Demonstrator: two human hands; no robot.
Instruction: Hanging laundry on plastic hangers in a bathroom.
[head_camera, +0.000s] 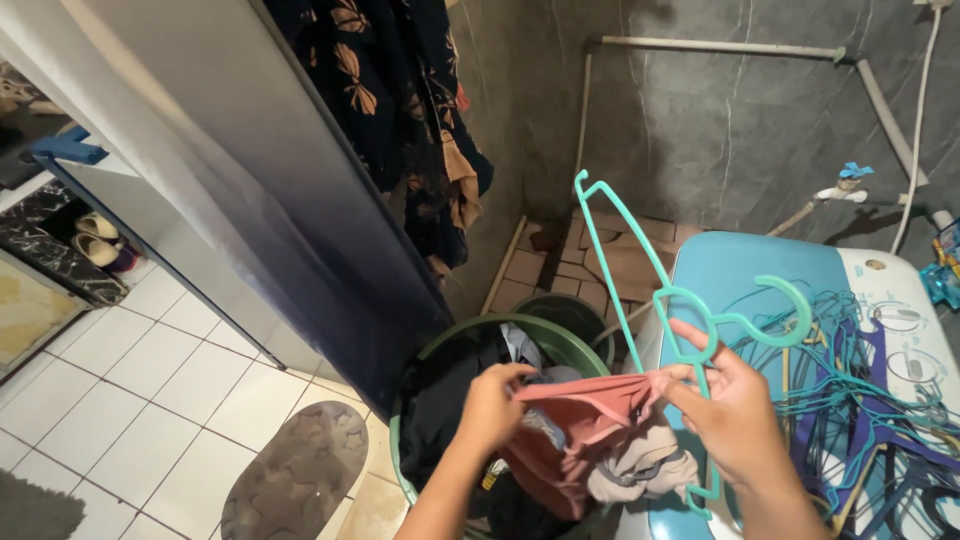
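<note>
Near the bottom centre of the frame, the left hand (490, 405) pinches one edge of a salmon-pink garment (585, 420), its fingers closed on the cloth. To the right of it, the right hand (735, 415) grips the other edge of the same garment and at the same time holds a teal plastic hanger (655, 290), with the forefinger pushed through the loop below the hook. The garment is stretched between the two hands and sags below them, its lower folds hanging into a green laundry basket (545, 335) full of dark and pale clothes. The hanger tilts up and to the left from the right hand, its long arm reaching toward the middle of the frame, its other end showing below the wrist.

At the right of the frame a washing machine (730, 265) with a light blue lid carries a tangled pile of hangers (870, 400) in blue, teal and purple. A dark flowered cloth (400, 90) hangs at top centre. A brown mat (295, 480) lies on the white tiled floor (130, 390) at lower left.
</note>
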